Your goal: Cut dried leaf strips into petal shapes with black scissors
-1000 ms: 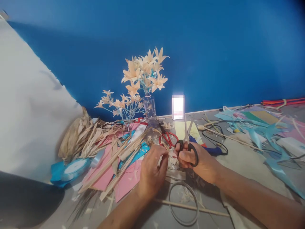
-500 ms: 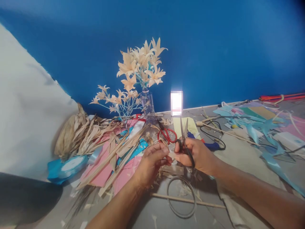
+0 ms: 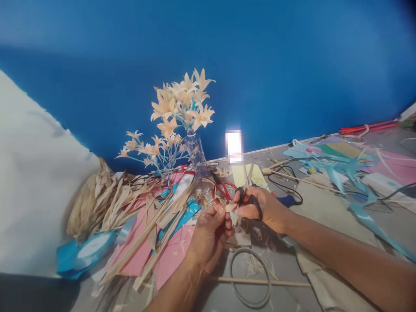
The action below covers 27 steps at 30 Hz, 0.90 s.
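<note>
My left hand (image 3: 212, 229) pinches a small pale piece of dried husk (image 3: 231, 208) between thumb and fingers. Close on its right, my right hand (image 3: 260, 208) holds dark-handled scissors (image 3: 255, 207), their blades pointing up and away from me. The tips of my right thumb and fingers are near the pale piece; whether they touch it is unclear. Beyond my hands lie red-handled scissors (image 3: 224, 190) and a yellow paper (image 3: 256, 175). Below them, a wire ring (image 3: 250, 303) rests over a thin stick (image 3: 282, 284).
Cream flowers (image 3: 182, 102) stand in a clear bottle (image 3: 195, 154) by the blue wall. Dried husks (image 3: 113, 195), pink sheets (image 3: 172, 255) and a ribbon roll (image 3: 95, 251) lie left. A beige cloth (image 3: 325, 216), black cable (image 3: 300, 193) and blue ribbon (image 3: 373, 221) are right.
The view has shifted, so the flowers sit lower and further left. The scissors in my right hand have turned, and the pale piece shows more clearly between my hands.
</note>
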Tool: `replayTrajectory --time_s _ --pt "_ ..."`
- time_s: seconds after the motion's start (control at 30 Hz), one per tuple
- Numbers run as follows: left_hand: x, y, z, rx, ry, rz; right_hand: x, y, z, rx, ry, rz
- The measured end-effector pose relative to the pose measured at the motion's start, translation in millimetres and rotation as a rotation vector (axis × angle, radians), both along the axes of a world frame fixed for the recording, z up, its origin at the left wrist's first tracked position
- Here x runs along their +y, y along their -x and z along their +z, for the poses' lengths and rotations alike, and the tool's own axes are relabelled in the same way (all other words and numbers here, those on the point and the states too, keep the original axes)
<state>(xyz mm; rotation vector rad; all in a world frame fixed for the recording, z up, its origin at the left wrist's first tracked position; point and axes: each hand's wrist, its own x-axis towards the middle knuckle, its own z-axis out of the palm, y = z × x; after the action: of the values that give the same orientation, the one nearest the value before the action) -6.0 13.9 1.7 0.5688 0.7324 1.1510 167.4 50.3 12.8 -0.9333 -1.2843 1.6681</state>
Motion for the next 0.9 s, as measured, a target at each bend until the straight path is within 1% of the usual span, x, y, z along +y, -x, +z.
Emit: replayTrajectory --time_s 0.1,0.23,0.37,0.47,0.53,0.63,0.7,0.9 --pt "0.3 -2.5 -4.9 0.014 0.002 -0.015 -4.3 7.9 -0.9 0.023 0.022 -0.035" --pt "-1.7 -6.0 -4.2 0.064 0.001 -0.049 -6.0 8.7 0.5 -0.018 -0.009 -0.083" --pt "-3.6 -7.3 -2.8 0.085 -0.059 -0.085 -6.3 6.8 1.6 -0.049 -0.009 -0.072" --pt "-2.8 -7.1 -3.9 0.165 -0.111 -0.072 -7.3 6.8 1.6 -0.115 -0.041 -0.069" --pt "-2.1 -7.2 -4.5 0.199 -0.107 -0.083 -7.8 6.8 1.6 -0.113 -0.032 -0.067" --pt "-1.7 -7.4 -3.9 0.194 -0.077 -0.114 -7.1 6.1 2.1 -0.051 0.017 -0.054" --pt "-1.9 -7.2 -3.3 0.177 -0.065 -0.113 -5.6 5.1 2.6 -0.036 0.022 -0.060" --pt "-2.4 -6.9 -5.6 0.110 -0.046 -0.122 -4.1 3.1 2.0 -0.057 -0.051 -0.099"
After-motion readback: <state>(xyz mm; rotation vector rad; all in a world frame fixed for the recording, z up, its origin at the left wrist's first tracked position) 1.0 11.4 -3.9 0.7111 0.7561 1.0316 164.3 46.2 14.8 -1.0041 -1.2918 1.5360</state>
